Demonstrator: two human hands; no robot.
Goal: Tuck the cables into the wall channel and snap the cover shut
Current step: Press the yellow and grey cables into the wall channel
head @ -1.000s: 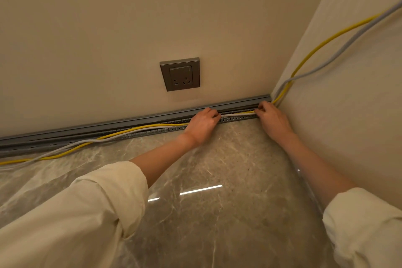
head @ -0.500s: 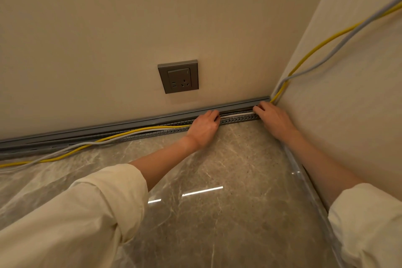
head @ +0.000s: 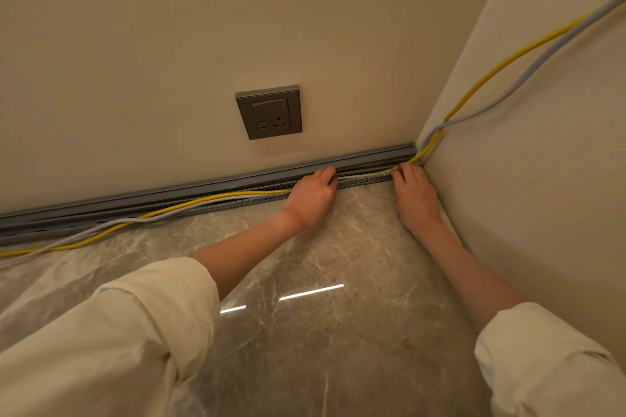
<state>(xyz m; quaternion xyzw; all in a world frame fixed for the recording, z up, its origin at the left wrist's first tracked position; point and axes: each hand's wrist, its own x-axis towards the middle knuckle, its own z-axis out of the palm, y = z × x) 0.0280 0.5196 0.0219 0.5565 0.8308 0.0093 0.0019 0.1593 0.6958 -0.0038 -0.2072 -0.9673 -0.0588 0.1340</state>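
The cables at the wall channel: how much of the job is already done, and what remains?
Done: between the hands, near the corner, the yellow cable and grey cable already lie in the open channel.
In hand: the left hand and right hand press them in.
Left: further left both cables sag onto the floor; no closed cover shows.

Fingertips of the left hand (head: 313,196) and right hand (head: 414,195) hid the cables (head: 203,201) inside the wall channel (head: 364,176); both cables ran off-frame.
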